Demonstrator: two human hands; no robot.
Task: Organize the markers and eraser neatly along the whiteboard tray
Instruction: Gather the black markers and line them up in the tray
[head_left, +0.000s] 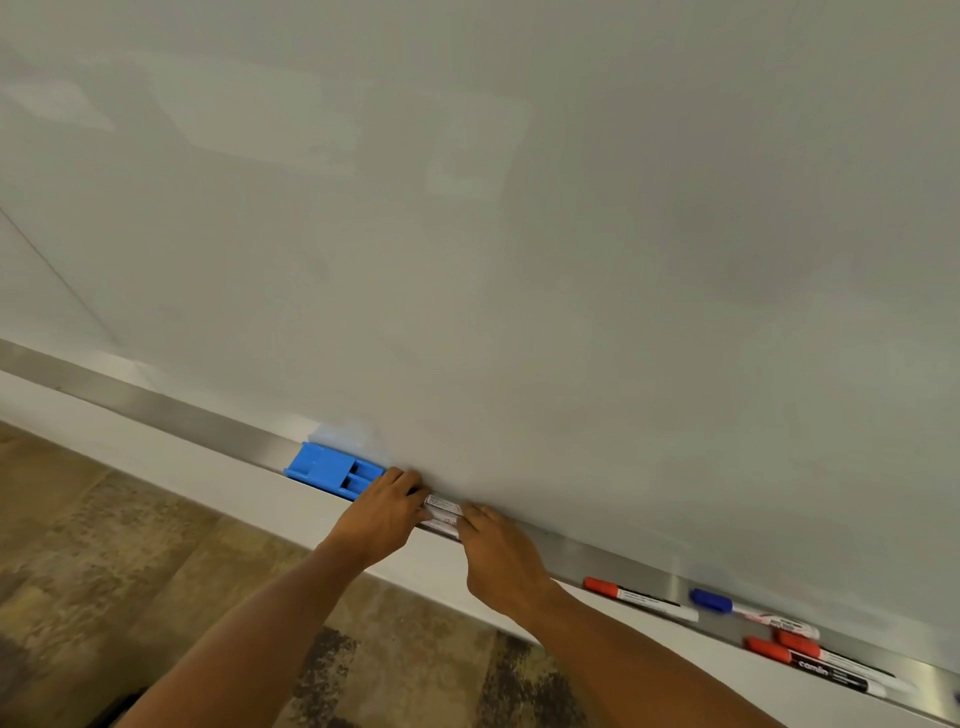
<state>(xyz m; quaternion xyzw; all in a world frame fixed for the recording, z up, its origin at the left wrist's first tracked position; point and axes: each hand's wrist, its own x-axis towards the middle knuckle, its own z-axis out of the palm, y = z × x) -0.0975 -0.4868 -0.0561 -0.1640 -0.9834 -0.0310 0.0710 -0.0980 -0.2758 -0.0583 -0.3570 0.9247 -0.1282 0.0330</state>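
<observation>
Your two forearms come up from 6 o'clock and meet at the tray (218, 427), the metal ledge running along the whiteboard's (519, 234) bottom edge from 9 o'clock down toward 4 o'clock. Your left hand (382, 512) lies over one end of a small bunch of markers (443, 512), fingers curled down onto them; your right hand (501, 553) covers the other end, fingers pressed flat on the barrels. Both hands close on the bunch, and only a short stretch of white, labelled barrel shows between them. You cannot tell how many markers are in it.

Just at 10 o'clock of your left hand, the blue eraser (335, 470) sits in the tray, its near edge overhanging the tray lip slightly and its right end touching or almost touching your knuckles. Beyond it, toward 9 o'clock, the tray is bare metal.

Toward 4 o'clock of your right hand there is a stretch of open tray, then a red-capped marker (639, 598) lying along the ledge. Further on, a blue-capped marker (753, 613) lies askew, and near it two more red-capped markers (810, 657) lie close together near the front lip. Below the tray edge, wall and patterned floor (130, 545) are open.
</observation>
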